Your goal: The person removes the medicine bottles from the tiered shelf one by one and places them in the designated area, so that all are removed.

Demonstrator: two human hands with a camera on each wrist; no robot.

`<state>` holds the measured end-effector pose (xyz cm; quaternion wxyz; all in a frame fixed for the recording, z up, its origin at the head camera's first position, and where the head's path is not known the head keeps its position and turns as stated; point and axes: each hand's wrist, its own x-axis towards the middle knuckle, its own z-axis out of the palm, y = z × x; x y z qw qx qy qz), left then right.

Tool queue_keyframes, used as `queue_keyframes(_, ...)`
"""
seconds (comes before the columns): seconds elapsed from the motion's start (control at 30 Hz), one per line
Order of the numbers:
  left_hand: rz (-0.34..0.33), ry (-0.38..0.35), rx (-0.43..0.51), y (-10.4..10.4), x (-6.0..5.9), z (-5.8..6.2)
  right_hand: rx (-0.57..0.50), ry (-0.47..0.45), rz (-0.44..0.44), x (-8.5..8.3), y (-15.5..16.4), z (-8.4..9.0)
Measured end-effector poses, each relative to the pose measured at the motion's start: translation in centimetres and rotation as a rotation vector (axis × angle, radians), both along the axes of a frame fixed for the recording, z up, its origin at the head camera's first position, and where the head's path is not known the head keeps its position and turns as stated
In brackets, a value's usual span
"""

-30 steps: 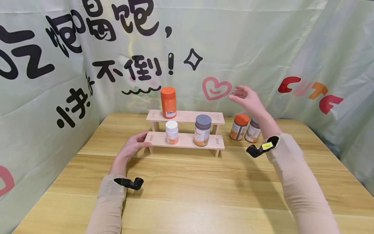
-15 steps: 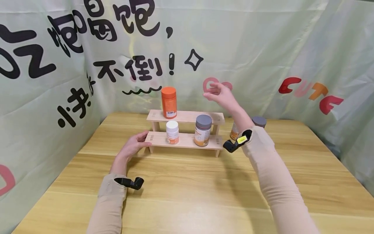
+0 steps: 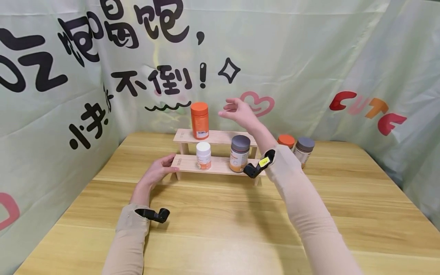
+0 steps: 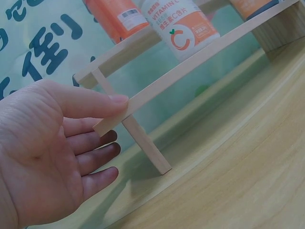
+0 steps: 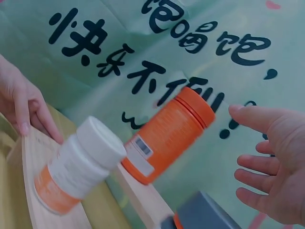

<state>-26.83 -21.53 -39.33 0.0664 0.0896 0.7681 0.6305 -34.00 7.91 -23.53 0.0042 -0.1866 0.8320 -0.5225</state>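
A two-step wooden display stand (image 3: 187, 163) stands on the table. My left hand (image 3: 159, 172) pinches the left end of its lower step, thumb on the front edge in the left wrist view (image 4: 47, 148). An orange bottle (image 3: 200, 121) with an orange cap stands on the left of the upper step. On the lower step are a white pill bottle (image 3: 203, 156) and a grey-capped jar (image 3: 239, 154). My right hand (image 3: 240, 112) hovers over the upper step, right of the orange bottle, fingers extended and holding nothing; in the right wrist view its fingers (image 5: 259, 181) point toward that bottle.
To the right of the stand, an orange-capped jar (image 3: 286, 140), partly behind my right forearm, and another grey-capped jar (image 3: 304, 149) stand on the wooden table (image 3: 192, 229). A printed cloth (image 3: 302, 57) hangs behind and on both sides.
My right hand has moved left, from above the two jars on the right to beside the orange bottle. My left hand keeps its place on the stand.
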Motion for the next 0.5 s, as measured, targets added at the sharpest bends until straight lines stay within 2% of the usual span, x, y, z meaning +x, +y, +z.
queue_keyframes(0.5, 0.004, 0.000, -0.015, -0.1, 0.0, 0.0, -0.042, -0.055, -0.005, -0.4, -4.7, -1.0)
